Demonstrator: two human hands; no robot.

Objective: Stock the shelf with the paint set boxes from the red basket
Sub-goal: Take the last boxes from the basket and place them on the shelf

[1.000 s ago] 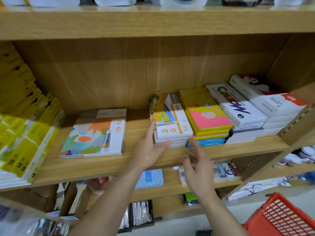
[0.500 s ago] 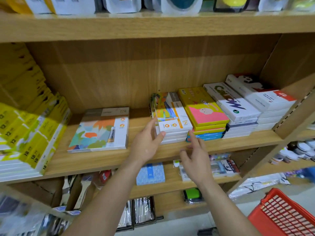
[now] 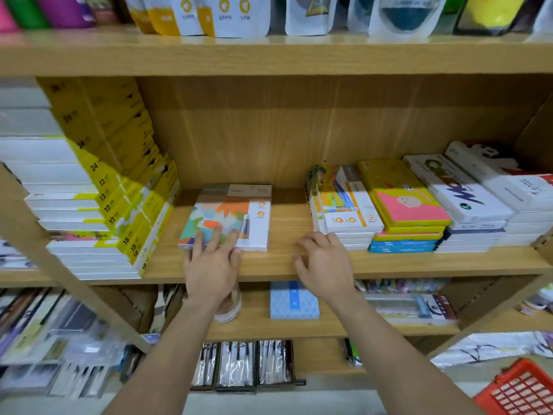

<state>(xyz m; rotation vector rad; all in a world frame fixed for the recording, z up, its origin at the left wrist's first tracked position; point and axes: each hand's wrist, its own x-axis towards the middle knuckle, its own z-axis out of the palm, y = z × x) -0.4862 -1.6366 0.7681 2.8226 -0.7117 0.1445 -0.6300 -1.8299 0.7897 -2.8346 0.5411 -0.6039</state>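
A flat paint set box (image 3: 230,214) with a colourful abstract cover lies on the middle wooden shelf (image 3: 284,265). My left hand (image 3: 214,265) rests on its front edge, fingers spread over the cover. To the right stands a stack of similar paint set boxes (image 3: 344,208). My right hand (image 3: 324,262) hovers over the shelf board just in front of that stack, fingers loosely curled, holding nothing. The red basket (image 3: 520,389) shows at the bottom right corner, on the floor.
Yellow and white boxes (image 3: 98,211) are piled at the shelf's left. Yellow-pink boxes (image 3: 404,199) and white boxes (image 3: 466,196) fill the right side. Pouches (image 3: 227,13) stand on the shelf above. A blue box (image 3: 294,301) lies on the lower shelf.
My left hand left the right-hand stack and moved left onto the single colourful box. My right hand shifted slightly left in front of the stack. The view tilted down and left.
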